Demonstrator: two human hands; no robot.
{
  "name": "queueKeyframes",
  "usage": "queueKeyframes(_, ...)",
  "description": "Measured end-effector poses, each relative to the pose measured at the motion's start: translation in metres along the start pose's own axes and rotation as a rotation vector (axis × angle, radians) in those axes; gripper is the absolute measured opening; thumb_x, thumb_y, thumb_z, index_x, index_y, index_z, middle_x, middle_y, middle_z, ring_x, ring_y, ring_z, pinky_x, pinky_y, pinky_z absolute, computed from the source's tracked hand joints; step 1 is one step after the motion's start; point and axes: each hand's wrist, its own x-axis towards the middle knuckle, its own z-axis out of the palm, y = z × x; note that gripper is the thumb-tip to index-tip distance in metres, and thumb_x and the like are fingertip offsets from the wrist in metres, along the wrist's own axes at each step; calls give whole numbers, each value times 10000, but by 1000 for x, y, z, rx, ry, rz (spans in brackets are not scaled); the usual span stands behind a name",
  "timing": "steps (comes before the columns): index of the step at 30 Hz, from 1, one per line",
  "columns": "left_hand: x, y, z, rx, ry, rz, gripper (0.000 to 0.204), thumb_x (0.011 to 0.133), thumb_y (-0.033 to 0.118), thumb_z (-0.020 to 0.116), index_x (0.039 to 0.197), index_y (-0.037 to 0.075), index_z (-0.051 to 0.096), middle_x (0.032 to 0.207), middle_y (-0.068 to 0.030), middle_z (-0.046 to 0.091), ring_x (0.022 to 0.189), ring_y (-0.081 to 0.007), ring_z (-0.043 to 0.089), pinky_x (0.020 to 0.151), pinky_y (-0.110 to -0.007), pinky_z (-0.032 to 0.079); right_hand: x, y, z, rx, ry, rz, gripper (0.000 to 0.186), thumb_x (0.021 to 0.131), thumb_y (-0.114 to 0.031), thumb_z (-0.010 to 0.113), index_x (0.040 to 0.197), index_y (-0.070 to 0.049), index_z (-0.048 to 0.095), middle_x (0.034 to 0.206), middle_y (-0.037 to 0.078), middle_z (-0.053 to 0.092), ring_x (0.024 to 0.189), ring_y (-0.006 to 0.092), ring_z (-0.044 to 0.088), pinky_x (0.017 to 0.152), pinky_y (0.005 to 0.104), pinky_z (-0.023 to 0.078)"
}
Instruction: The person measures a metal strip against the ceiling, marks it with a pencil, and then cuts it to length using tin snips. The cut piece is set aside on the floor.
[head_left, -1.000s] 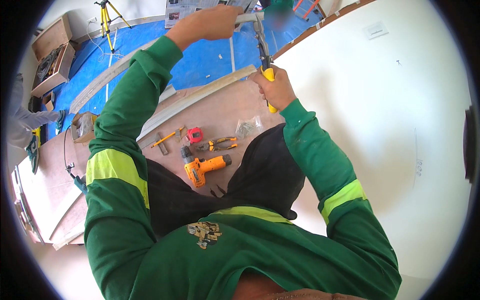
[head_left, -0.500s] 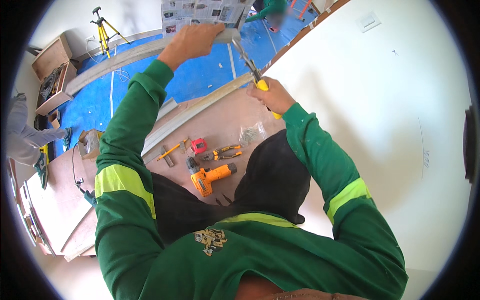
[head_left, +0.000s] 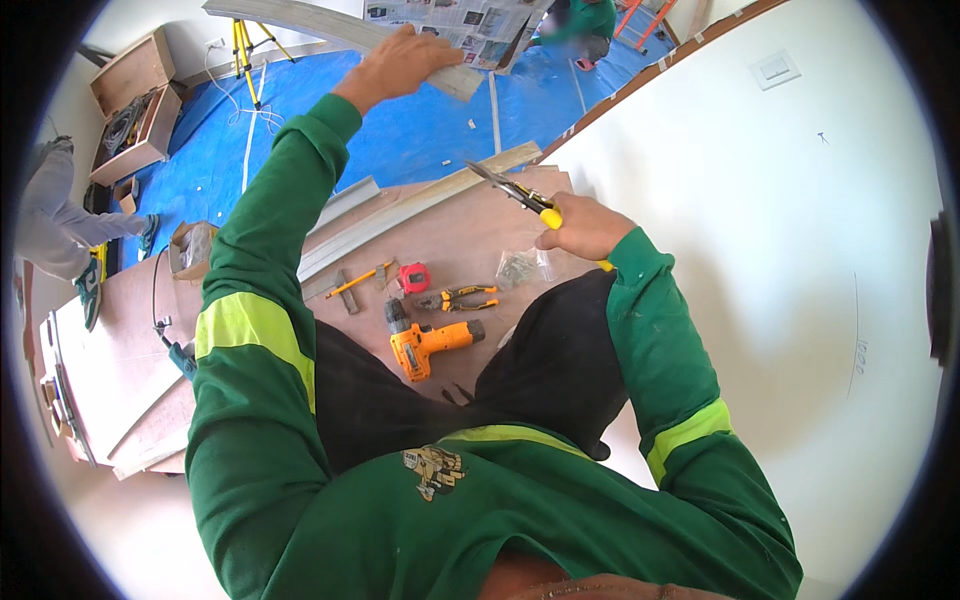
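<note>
My left hand is closed around a long grey metal profile near its right end, holding it up over the blue floor cover. My right hand grips yellow-handled tin snips, their blades pointing up and left, apart from the profile. Between my knees and the board's far edge lie an orange cordless drill, pliers, a red tape measure, a pencil and a clear bag of small fasteners. More metal profiles rest on the board beyond them.
A white wall rises close on my right. An open wooden toolbox and a yellow tripod stand at the far left. One person stands left; another is at the far end. Newspaper sheets hang behind the profile.
The snips have come away from the profile's end and moved down and nearer me. My left hand has carried the profile farther up in the view.
</note>
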Motion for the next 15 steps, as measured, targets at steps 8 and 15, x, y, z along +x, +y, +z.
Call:
queueKeyframes(8,0,10,-13,-57,222,151,487,843,-40,727,1277,179,722,1195,-34,735,1157,-236,670,980,-407,450,14,14,0,231,152,-49,702,882,-422,812,1351,61,614,1208,220,693,1138,343,672,1001,428,510)
queueKeyframes(15,6,32,-19,-76,238,252,341,898,24,697,1202,173,740,1174,-29,734,1103,-228,684,1006,-398,460,14,23,5,247,111,-31,647,891,-407,826,1300,58,641,1102,143,696,1040,264,661,961,380,509)
